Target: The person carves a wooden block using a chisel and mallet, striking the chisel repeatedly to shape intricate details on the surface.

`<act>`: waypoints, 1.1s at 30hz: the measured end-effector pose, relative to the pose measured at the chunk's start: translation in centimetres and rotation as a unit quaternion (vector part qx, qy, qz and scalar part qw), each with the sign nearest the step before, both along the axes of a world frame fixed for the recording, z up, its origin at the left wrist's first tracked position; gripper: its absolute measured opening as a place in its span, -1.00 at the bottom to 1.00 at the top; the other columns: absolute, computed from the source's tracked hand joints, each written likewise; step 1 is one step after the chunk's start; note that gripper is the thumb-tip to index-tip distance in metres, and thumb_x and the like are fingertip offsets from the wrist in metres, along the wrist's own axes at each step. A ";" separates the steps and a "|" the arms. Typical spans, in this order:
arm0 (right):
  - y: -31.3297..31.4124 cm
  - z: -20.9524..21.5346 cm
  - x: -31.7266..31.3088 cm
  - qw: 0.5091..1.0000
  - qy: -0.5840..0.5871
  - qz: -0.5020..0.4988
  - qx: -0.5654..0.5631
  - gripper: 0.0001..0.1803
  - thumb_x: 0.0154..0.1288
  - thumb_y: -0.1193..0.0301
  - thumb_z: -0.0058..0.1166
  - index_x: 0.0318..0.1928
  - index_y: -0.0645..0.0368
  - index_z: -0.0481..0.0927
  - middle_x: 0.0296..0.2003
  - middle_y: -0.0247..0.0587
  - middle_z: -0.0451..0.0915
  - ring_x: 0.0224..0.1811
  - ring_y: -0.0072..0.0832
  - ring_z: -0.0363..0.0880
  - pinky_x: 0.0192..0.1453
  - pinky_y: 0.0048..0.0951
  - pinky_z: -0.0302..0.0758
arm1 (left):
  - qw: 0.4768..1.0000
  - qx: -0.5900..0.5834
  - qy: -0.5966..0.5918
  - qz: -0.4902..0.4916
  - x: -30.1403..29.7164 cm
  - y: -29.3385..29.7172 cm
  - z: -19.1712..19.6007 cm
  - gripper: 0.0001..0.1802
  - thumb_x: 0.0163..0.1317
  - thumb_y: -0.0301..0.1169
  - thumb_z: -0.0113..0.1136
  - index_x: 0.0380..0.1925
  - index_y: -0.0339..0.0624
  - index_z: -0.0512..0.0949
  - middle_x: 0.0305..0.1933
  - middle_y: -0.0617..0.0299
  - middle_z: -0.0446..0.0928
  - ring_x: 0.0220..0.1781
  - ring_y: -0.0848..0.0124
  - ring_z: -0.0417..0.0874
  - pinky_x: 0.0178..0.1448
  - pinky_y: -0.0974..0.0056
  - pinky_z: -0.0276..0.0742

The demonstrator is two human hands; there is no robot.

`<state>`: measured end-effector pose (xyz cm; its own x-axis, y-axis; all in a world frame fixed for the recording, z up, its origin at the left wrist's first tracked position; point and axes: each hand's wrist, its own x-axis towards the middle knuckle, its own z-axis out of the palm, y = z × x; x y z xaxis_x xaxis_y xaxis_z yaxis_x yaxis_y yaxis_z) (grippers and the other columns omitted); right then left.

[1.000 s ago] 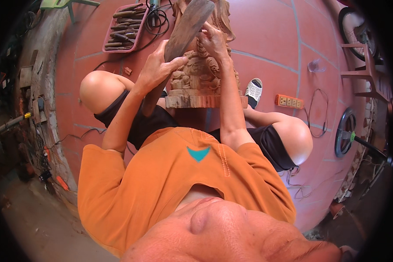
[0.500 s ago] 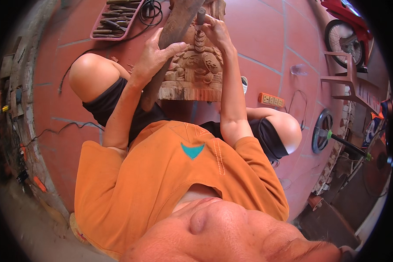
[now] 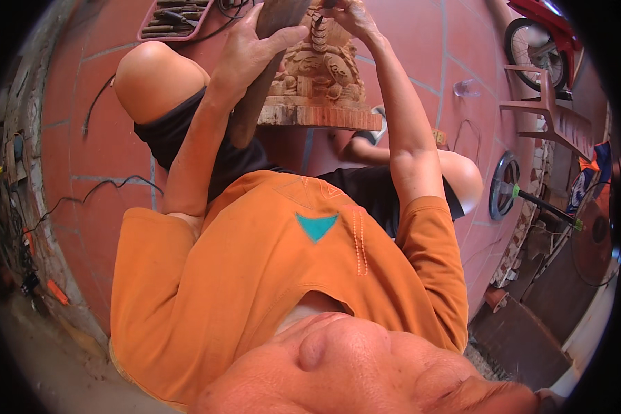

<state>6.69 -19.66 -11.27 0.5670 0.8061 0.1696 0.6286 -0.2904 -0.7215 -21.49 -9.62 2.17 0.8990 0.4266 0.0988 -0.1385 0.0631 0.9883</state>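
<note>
A carved wooden figure (image 3: pixel 319 72) on a flat round base stands between my knees on the red tiled floor. My left hand (image 3: pixel 250 43) grips a dark wooden mallet (image 3: pixel 262 90), whose handle runs down beside the carving's left side. At the top of the carving my right hand (image 3: pixel 352 15) pinches a thin chisel (image 3: pixel 317 27), its tip resting on the wood. My orange shirt fills the middle of the view.
A pink tray (image 3: pixel 176 17) of carving tools lies at the upper left. A plastic chair (image 3: pixel 552 114) and a motorbike wheel (image 3: pixel 531 41) stand at the right, with a fan (image 3: pixel 505 185) below them. Cables trail across the floor at the left.
The view has tilted so the carving and both hands sit higher in frame. My left hand stays on the mallet and my right on the chisel.
</note>
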 end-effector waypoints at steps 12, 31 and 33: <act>0.5 2.1 0.4 0.980 -0.128 0.103 -0.111 -0.64 0.38 0.14 0.28 0.06 0.02 0.64 -0.14 -0.14 0.78 -0.07 -0.22 0.77 0.05 -0.18 0.67 | 0.996 -0.008 0.059 0.059 -0.1 0.2 -2.2 -0.57 0.29 -0.25 0.43 0.00 -0.23 0.50 -0.41 0.33 0.54 -0.56 0.60 0.56 -0.46 0.48 0.50; 1.5 0.0 1.3 0.988 -0.103 0.112 0.022 -0.74 0.19 0.40 0.33 -0.15 0.24 0.63 -0.35 0.13 0.69 -0.27 0.01 0.74 -0.20 -0.08 0.63 | 0.987 0.029 0.136 0.081 0.6 -1.2 -1.8 -0.54 0.29 -0.24 0.42 0.07 -0.24 0.52 -0.38 0.37 0.55 -0.52 0.63 0.54 -0.42 0.48 0.48; 1.6 0.0 1.3 0.990 -0.082 0.109 0.022 -0.74 0.19 0.40 0.34 -0.14 0.23 0.63 -0.36 0.12 0.69 -0.27 0.00 0.74 -0.20 -0.09 0.63 | 0.986 0.033 0.144 0.082 0.5 -1.2 -1.9 -0.54 0.29 -0.24 0.42 0.07 -0.23 0.52 -0.38 0.37 0.55 -0.52 0.63 0.54 -0.42 0.48 0.48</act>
<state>7.97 -18.04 -11.23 0.3424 0.8960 0.2825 0.7825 -0.1056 -0.6136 -21.04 -10.81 0.27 0.8136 0.5695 -0.1176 0.1445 -0.0021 0.9895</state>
